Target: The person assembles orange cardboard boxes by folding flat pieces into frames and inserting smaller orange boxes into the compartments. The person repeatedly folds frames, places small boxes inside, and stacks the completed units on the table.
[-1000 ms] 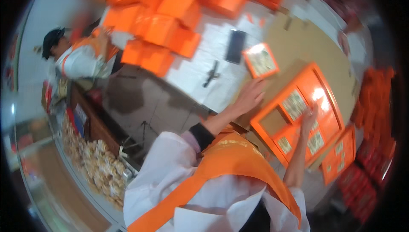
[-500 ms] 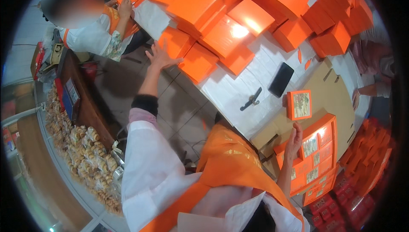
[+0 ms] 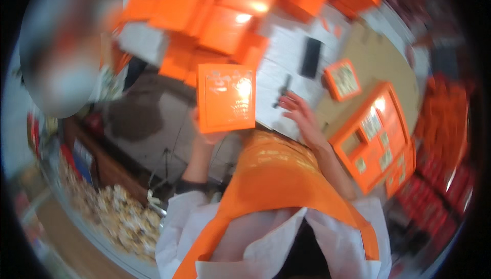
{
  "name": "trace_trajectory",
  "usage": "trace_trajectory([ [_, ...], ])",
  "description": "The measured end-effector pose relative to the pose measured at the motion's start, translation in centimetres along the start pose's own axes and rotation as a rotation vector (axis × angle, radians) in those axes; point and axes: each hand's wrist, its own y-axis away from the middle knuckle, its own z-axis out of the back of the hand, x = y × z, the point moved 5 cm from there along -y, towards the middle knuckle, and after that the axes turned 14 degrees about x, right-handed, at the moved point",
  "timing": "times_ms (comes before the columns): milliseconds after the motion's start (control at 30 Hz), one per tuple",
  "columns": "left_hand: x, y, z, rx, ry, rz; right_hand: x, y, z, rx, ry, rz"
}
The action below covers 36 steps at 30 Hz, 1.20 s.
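My left hand (image 3: 205, 135) holds up a square orange box (image 3: 226, 100) from below, with its printed face turned up. Most of the left fingers are hidden beneath and behind the box. My right hand (image 3: 302, 116) hovers right of the box with fingers apart and nothing in them. Close to its fingertips lies a dark wristwatch (image 3: 283, 92) on the white-covered table (image 3: 281, 38). A large orange gift box (image 3: 366, 164) with compartments and smaller packs sits beyond my right forearm. One compartment shows as a gap. A small orange box with a picture lid (image 3: 342, 80) stands on the cardboard.
Stacked orange boxes (image 3: 225, 28) cover the table's far side. A black phone (image 3: 311, 58) lies near a brown cardboard sheet (image 3: 378, 54). Bagged snacks (image 3: 120, 212) fill the lower left. A blurred co-worker stands at upper left. Red packages (image 3: 424, 202) sit at lower right.
My left hand has come back from the stacks with an orange box in it. My right hand has moved from beside the gift box toward the wristwatch. The view has shifted.
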Motion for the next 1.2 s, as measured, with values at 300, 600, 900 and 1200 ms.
trace_trajectory([
  [300,20.0,-7.0,-4.0,-0.077,-0.052,0.967,-1.9,16.1,6.5,-0.493,-0.544,0.093],
  [600,34.5,-11.8,-5.2,0.461,-1.38,0.929,-10.8,28.3,10.7,-1.175,-1.14,0.366],
  [900,40.9,-10.0,-2.6,0.657,-1.629,0.748,-10.3,26.9,16.2,-1.24,-1.164,0.381],
  [1200,40.5,-9.5,-1.3,0.665,-1.964,0.697,-10.5,25.7,16.2,-1.149,-1.027,0.334],
])
